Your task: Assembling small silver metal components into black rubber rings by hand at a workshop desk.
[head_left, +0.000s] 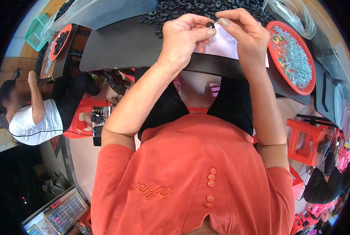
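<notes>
Over the dark table, my left hand pinches a small round black part between thumb and fingers. Close beside it on the right, my right hand has thumb and index finger pressed together; whatever is between them is too small to make out. Beneath both hands lies a white sheet of paper with a few tiny bits on it. At the table's far side spreads a heap of black plastic parts. Right of my right hand sits a red plate covered with many small silvery pieces.
The dark table curves along in front of me. Clear plastic bags lie beyond the plate. On the left, another person works at a second table with a red plate. Red stools stand at the right.
</notes>
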Motion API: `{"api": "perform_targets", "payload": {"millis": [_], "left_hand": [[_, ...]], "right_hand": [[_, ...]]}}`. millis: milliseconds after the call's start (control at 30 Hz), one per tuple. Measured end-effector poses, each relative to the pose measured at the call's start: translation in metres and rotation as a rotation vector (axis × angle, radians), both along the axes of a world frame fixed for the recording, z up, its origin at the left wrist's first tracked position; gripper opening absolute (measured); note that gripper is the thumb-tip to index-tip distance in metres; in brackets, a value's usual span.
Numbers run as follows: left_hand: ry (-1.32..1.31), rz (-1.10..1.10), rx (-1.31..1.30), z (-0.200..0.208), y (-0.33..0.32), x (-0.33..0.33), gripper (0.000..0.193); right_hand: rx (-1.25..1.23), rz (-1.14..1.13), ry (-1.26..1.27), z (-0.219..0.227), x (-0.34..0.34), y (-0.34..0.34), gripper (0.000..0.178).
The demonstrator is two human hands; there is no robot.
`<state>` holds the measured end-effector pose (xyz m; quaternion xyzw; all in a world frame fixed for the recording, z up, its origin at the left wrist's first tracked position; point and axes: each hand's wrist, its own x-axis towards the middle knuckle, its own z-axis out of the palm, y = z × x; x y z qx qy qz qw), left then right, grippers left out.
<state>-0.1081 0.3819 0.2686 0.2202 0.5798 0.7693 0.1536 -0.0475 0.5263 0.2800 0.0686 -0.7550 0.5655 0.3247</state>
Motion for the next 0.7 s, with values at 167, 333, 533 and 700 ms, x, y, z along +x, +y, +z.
{"api": "perform_targets", "payload": {"millis": [167, 333, 533, 700], "left_hand": [[0.009, -0.02, -0.039, -0.001, -0.003, -0.001, 0.014], [0.01, -0.04, -0.047, 0.0, -0.007, -0.002, 0.014], [0.003, -0.053, -0.034, 0.003, -0.011, -0.005, 0.012], [-0.035, 0.006, 0.011, -0.003, -0.027, -0.01, 0.011]], "right_hand": [[0.035, 0.018, -0.088, 0.002, -0.002, 0.001, 0.012], [0.11, 0.007, -0.076, 0.002, -0.004, -0.002, 0.012], [0.154, 0.058, -0.065, -0.002, -0.005, -0.001, 0.014], [0.448, 0.048, 0.045, 0.002, 0.003, -0.001, 0.021]]}}
